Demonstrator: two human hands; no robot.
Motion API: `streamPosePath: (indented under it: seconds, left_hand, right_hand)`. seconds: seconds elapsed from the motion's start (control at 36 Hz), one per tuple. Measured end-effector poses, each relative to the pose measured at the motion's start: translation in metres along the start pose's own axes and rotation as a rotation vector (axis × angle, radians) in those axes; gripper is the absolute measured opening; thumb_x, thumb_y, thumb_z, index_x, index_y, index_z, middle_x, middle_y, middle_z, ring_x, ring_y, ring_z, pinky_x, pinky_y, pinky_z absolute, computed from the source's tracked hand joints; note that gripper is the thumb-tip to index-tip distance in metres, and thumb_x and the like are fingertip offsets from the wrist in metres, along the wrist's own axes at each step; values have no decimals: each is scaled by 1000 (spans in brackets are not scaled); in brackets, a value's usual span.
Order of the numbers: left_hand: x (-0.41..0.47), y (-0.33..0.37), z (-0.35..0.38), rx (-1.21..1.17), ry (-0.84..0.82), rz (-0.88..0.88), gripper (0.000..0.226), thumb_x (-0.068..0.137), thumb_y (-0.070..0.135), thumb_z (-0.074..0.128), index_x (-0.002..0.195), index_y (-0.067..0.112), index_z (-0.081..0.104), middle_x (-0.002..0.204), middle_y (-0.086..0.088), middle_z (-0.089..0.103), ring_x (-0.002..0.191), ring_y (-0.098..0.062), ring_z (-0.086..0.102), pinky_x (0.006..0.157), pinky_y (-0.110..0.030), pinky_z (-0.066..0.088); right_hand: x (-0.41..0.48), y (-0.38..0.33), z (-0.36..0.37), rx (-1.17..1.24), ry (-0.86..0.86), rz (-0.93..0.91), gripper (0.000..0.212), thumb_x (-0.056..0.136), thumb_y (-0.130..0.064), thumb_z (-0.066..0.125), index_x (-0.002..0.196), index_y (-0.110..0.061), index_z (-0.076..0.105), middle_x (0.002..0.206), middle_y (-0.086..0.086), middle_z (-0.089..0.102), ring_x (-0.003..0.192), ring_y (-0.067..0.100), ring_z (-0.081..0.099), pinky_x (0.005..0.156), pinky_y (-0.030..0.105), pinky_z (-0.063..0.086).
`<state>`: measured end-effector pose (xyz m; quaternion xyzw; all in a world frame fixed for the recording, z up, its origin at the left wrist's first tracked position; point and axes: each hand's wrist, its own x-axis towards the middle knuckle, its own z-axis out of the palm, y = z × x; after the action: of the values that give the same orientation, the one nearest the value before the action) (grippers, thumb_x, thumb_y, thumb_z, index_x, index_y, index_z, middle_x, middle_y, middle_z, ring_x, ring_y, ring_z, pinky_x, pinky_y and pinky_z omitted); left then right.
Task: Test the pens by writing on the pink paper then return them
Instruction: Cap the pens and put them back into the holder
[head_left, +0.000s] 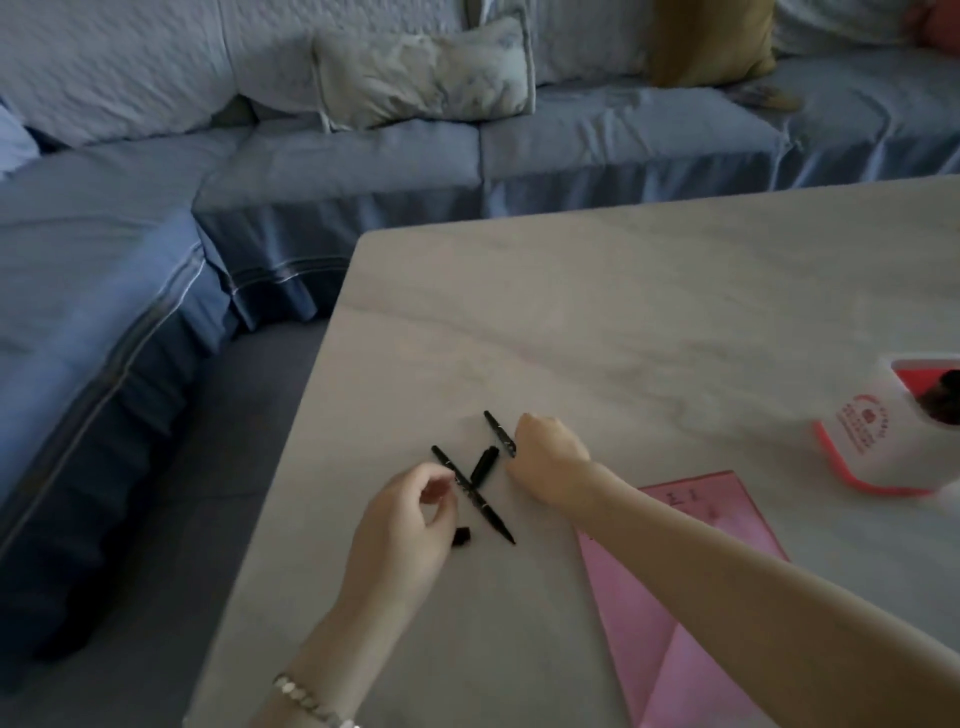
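Head view: left hand (405, 519) curled, thumb and forefinger tips at long uncapped black pen (475, 499); cannot tell if gripped. Right hand (545, 460) fisted over lower end of second black pen (498, 432). Loose black cap (484, 464) lies between the hands. Folded pink paper sheet (675, 597) at right hand's 4 o'clock, partly under the forearm. White red-trimmed pen holder (872, 436) at 3 o'clock on pale marble-look table (623, 312).

Legend: the far bench (649, 312) lies open to you; scattered pens (483, 506) and the holder (878, 441) at right obstruct nearer passes.
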<state>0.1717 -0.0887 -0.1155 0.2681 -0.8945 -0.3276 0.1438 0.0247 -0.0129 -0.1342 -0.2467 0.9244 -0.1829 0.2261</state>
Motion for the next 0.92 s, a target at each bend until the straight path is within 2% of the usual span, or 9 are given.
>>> streamPosePath:
  seconds: [0.08,0.17,0.31,0.42,0.47,0.58,0.64,0.75,0.92]
  left_hand:
    - [17,2,8,103,49,32,20,82,11,63,102,11,64,97,-2,65,94,-18,58,79,-25,42]
    - [38,7,22,284,25,54,26,84,23,60,108,13,60,108,-3,62,104,-24,52,87,-32,38]
    - [61,16,44,536,-80,41,27,87,34,52,105,14,54,109,-4,58,108,-25,46,85,-33,34]
    - [62,13,58,530,-115,0,25,85,32,57,103,14,57,107,-6,62,105,-27,50,85,-33,37]
    - [60,11,62,484,-102,-4,22,85,28,59,102,15,60,105,-7,64,104,-27,52,83,-32,38]
    - [49,16,65,323,-89,42,15,85,22,59,96,13,65,96,-6,68,96,-25,58,78,-31,42]
    - [38,26,64,118,-51,46,11,83,16,61,91,11,66,90,-6,68,88,-23,60,73,-28,43]
    - [5,53,56,-264,-28,21,9,84,9,61,87,17,60,85,-2,67,77,-12,63,64,-6,41]
    - [-30,79,49,-560,-75,-15,24,80,3,64,82,27,61,78,7,69,73,1,63,63,-6,44]
  right_hand:
    - [-3,10,-7,123,-30,3,6,77,-9,55,76,-3,55,71,10,53,74,30,56,52,26,36]
    - [-17,23,-17,325,-13,16,9,75,-12,60,76,-4,63,63,4,49,55,18,45,50,24,33]
    - [-50,49,-36,557,26,-14,10,78,-10,60,84,-6,68,67,3,55,60,15,46,56,24,35]
    - [-67,76,-44,609,69,-7,13,79,-13,63,75,-25,61,75,0,62,64,14,55,59,22,44]
    - [-73,87,-45,641,83,18,17,79,-11,64,75,-27,60,78,2,64,67,17,58,62,22,48]
    - [-85,98,-44,674,110,53,20,78,-10,65,74,-29,61,78,1,67,79,26,67,81,41,55]
    - [-90,100,-44,730,144,55,16,79,-9,65,79,-25,63,79,2,68,80,25,68,81,40,55]
    - [-102,101,-49,1052,279,27,17,81,0,61,84,-16,63,78,5,68,74,20,68,71,27,57]
    - [-122,101,-58,1564,406,-110,21,78,10,55,78,-11,58,72,3,67,75,15,67,73,25,57]
